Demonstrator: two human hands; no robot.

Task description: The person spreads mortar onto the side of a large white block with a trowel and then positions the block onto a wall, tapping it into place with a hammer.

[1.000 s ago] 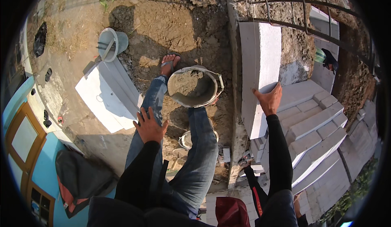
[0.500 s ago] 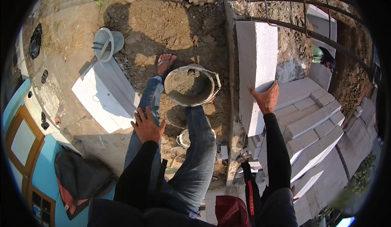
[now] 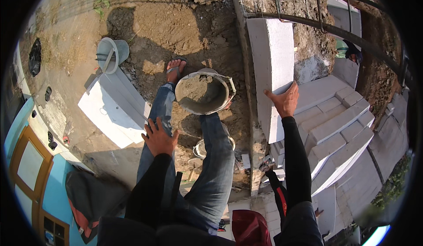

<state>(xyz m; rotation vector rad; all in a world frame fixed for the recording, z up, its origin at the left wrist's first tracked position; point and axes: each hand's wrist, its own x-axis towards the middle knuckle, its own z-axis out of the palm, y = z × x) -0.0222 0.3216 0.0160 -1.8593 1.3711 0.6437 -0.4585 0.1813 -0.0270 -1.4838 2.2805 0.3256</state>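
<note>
The right hand (image 3: 283, 99) is on a long white building block (image 3: 281, 61). Its thumb is on the left part of the block, and the fingers reach to the other edge. The hand touches the block, but I cannot tell if it grips it hard. Most of the block runs ahead of this hand.

The left hand (image 3: 160, 139) lies on the left knee of the blue jeans (image 3: 161, 105). It has nothing in it, and its fingers are spread wide.

Ahead of the left hand and a little to its right is a bucket (image 3: 229, 97) with wet gray mortar (image 3: 200, 89) inside. A foot in a sandal (image 3: 175, 71) is near it, straight ahead of the left hand.

To the left of the left hand are white slabs (image 3: 112, 107), and past them is a light blue pail (image 3: 122, 52). Just right of the right hand is a big pile of white blocks (image 3: 337, 124). Far ahead of that hand are dark metal bars (image 3: 320, 10).
</note>
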